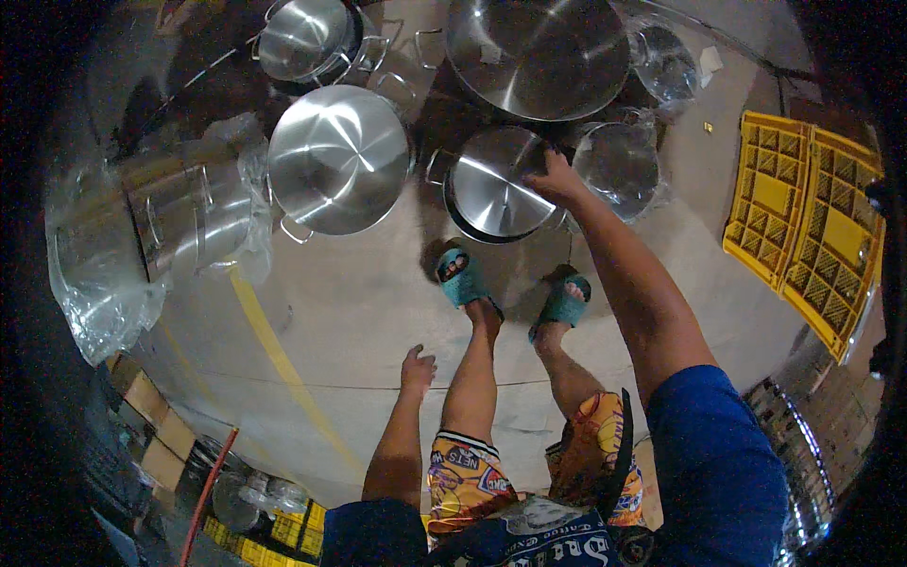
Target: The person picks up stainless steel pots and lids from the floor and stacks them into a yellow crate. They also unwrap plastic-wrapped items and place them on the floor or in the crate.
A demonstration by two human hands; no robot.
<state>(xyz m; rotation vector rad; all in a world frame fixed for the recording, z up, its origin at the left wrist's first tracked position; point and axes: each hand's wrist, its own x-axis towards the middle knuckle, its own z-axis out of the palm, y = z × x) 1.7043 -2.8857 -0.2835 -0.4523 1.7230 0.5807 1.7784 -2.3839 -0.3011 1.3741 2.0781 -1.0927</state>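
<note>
My right hand (556, 181) reaches forward and closes on the right rim of a round stainless steel pot (496, 189). This pot sits slightly tilted, with a darker rim showing below it; whether that is a second pot I cannot tell. A wire handle sticks out at its left. My left hand (417, 369) hangs low beside my left leg, holding nothing, its fingers loosely apart. Left of the gripped pot stands a wider steel pot (340, 161) with side handles. Right behind it is a very large steel pot (539, 57).
Plastic-wrapped steel pots (189, 213) lie at the left, and another wrapped pot (619, 170) is at the right. Stacked pots (307, 42) stand at the back left. Yellow plastic crates (803, 217) are at the right, cardboard boxes (156, 416) at the lower left. Yellow tape (274, 350) crosses the floor.
</note>
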